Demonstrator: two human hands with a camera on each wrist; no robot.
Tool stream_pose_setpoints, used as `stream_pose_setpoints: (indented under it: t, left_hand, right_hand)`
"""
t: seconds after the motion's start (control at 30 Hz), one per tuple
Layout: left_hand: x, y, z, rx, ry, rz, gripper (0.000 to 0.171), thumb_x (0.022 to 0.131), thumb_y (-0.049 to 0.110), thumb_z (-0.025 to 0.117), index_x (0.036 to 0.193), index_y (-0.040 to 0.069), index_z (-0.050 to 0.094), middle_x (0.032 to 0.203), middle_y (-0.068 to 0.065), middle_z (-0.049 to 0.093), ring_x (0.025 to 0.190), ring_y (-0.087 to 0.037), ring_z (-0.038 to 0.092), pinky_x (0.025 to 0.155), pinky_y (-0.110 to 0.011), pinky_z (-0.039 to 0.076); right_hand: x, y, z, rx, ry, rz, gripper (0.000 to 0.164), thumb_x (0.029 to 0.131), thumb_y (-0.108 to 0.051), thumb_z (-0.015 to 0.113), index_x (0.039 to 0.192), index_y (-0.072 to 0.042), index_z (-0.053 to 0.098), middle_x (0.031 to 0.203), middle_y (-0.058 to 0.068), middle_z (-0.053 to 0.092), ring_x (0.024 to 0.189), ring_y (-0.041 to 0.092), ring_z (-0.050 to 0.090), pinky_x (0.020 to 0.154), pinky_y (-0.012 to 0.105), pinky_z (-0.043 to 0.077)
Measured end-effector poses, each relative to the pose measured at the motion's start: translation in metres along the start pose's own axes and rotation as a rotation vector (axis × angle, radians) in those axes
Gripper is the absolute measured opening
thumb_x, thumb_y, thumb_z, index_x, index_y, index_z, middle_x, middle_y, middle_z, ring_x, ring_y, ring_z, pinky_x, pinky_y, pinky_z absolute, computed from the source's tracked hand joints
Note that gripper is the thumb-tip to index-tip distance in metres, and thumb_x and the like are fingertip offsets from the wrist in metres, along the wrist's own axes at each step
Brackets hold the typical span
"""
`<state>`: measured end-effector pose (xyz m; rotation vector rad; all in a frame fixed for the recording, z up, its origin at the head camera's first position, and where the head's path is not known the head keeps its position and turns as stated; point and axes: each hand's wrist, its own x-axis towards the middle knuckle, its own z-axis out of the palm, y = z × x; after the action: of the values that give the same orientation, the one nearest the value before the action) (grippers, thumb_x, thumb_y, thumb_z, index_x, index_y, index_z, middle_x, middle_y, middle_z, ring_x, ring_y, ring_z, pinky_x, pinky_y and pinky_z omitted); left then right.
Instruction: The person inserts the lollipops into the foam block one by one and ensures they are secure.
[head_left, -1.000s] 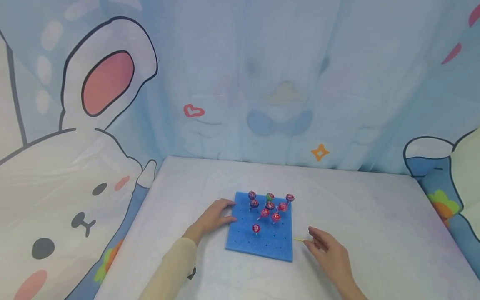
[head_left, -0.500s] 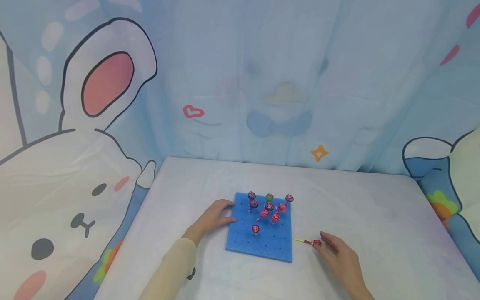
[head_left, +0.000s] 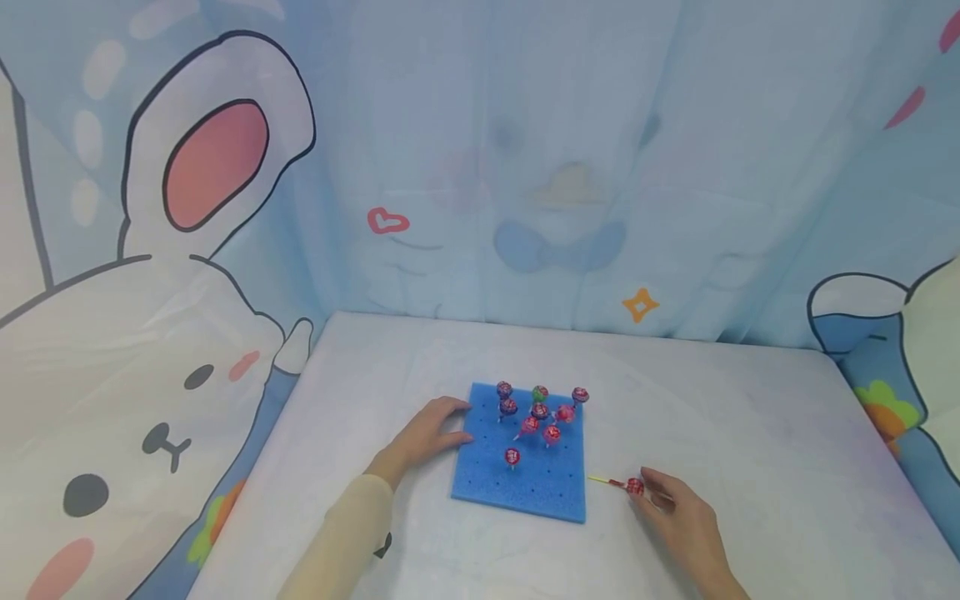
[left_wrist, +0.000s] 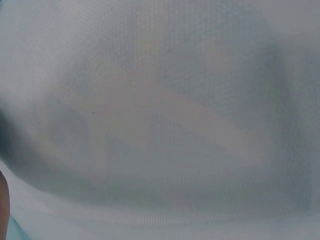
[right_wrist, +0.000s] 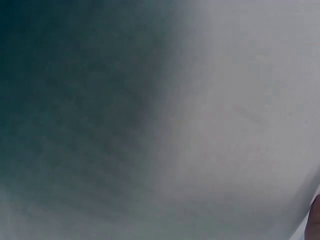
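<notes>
A blue foam board (head_left: 491, 487) with small holes lies on the white table. Several lollipops stand in it, mostly toward the back; one red lollipop (head_left: 512, 457) is set apart nearer the front. My left hand (head_left: 427, 432) rests against the board's left edge, thumb and fingers spread. Right of the board, a loose red lollipop (head_left: 634, 486) with a yellow stick lies with its stick pointing at the board. My right hand (head_left: 678, 504) is beside its candy head, thumb and forefinger parted at either side. Whether they touch it is too small to tell.
The white-covered table (head_left: 750, 433) extends around the board. A light blue curtain (head_left: 480, 167) with cartoon prints hangs behind and at the sides. Both wrist views show mostly blurred pale cloth, with a sliver of skin at a lower corner.
My right hand has slid back to the right along the loose lollipop, uncovering its candy head. The lollipop's stick tip stays in place. My left hand and the board have not moved.
</notes>
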<state>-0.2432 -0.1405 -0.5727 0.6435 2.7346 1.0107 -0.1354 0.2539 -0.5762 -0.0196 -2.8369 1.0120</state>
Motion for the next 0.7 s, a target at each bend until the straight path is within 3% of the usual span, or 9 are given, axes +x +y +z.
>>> stream_pose_setpoints:
  t: [0.3,0.7]
  left_hand:
    - [0.0007,0.0000,-0.0003,0.014,-0.008,-0.008,0.055,0.093,0.038,0.067,0.139,0.012,0.051,0.141,-0.006,0.052,0.135,-0.024,0.042,0.115,-0.041,0.032]
    - [-0.0006,0.0007,-0.0001,0.001,-0.002,-0.006,0.055,0.092,0.038,0.067,0.138,0.011,0.052,0.140,-0.006,0.052,0.135,-0.024,0.042,0.115,-0.041,0.033]
  right_hand:
    - [0.0032,-0.0003,0.0062,-0.058,-0.056,0.073,0.047,0.084,-0.009,0.077,0.126,0.001,0.059,0.121,0.022,0.063,0.106,0.036,0.062,0.084,0.046,0.057]
    - [0.0070,0.0016,0.0102,-0.099,-0.070,0.106,0.039,0.085,-0.012,0.075,0.121,-0.001,0.063,0.110,0.016,0.064,0.097,0.028,0.061,0.078,0.042,0.054]
